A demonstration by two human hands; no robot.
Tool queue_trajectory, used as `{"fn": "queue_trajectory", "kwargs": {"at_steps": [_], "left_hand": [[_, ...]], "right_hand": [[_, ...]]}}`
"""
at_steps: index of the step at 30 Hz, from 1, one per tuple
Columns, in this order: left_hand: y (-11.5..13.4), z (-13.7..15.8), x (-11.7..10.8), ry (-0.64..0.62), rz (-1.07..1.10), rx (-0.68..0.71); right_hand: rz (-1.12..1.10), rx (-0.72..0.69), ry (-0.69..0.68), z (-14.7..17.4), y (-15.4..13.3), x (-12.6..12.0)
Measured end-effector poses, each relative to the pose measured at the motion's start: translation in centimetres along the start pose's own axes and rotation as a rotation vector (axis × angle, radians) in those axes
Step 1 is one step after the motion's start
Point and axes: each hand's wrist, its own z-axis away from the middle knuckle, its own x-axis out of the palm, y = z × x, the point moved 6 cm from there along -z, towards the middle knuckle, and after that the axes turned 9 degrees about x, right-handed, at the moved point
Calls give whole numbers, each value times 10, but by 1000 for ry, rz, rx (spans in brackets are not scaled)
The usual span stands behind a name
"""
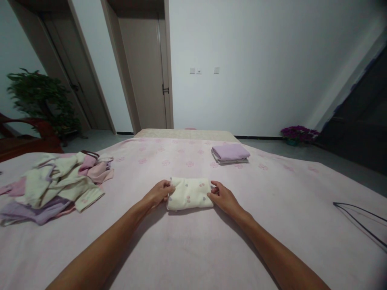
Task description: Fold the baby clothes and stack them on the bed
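Observation:
A small cream garment (190,193), folded into a rectangle and printed with small pink and grey motifs, lies in front of me on the pink bedspread. At its left edge, my left hand (159,192) is closed, thumb over the fabric and the other fingers partly hidden beside it. My right hand (223,197) pinches the opposite edge near the upper right corner. What kind of garment it is cannot be made out in its folded form.
On the left lies a loose heap of clothes (57,181) in cream, pink and purple. A folded stack with purple cloth (230,152) sits at the back right. A black cable loop (356,219) lies at right. Beyond the flowered bedspread (181,249) stand a door (143,68) and plants.

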Motion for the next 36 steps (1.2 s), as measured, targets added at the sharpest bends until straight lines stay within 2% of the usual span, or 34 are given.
{"fn": "queue_trajectory", "kwargs": {"at_steps": [5,8,10,13,16,18,20,24,26,29,32,36], "left_hand": [[6,11,11,106,389,39],[22,9,12,155,632,90],[39,7,11,180,764,134],[65,7,14,226,926,171],[81,9,24,259,1019,137],[85,10,31,263,1049,119],[83,11,37,264,1049,131],[62,13,43,263,946,202],[46,15,41,331,868,192],[26,20,44,400,768,111],[19,21,54,326,714,67],[13,19,61,250,610,50]], "right_hand": [[-188,37,61,1,6,-2],[-509,142,107,6,8,-9],[-772,249,80,12,9,-8],[-1107,431,-131,26,3,11],[-1277,584,-412,41,-12,40],[-1369,589,-527,46,-26,51],[-1477,495,-552,45,-42,50],[-1624,233,-501,38,-65,30],[-1638,172,-503,38,-70,27],[-1599,202,-416,36,-66,33],[-1543,296,-254,29,-54,43],[-1487,331,-113,12,-37,45]]}}
